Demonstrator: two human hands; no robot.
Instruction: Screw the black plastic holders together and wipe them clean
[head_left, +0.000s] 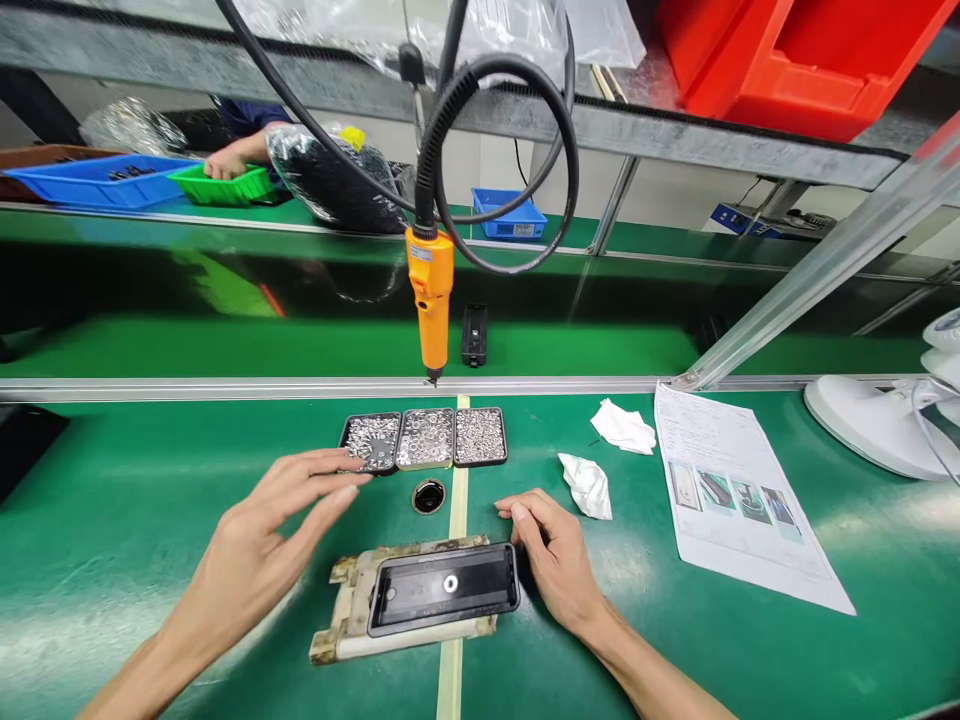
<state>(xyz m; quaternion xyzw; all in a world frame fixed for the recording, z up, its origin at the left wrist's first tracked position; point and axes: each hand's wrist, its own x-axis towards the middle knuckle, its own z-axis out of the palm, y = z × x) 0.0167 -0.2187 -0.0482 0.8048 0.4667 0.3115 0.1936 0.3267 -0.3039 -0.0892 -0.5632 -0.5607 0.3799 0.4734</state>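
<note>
Your left hand is hovering open and empty by the small-parts trays while your right hand, fingers loosely spread, is steadying the black housing between them on its fixture, so a brushing fingertip is risking spilled washers.

**Free room and obstacles around the black housing**

The black housing lies on a worn jig at the near middle of the desk. Left of the housing the green surface is bare and wide. Right of it, the right hand touches its edge; beyond lie two crumpled wipes and a printed sheet. Behind the housing a small round cap sits close, then three trays of small parts, with the left hand reaching over the leftmost. Above those trays hangs an orange screwdriver with looping cable, blocking overhead passage.
</note>
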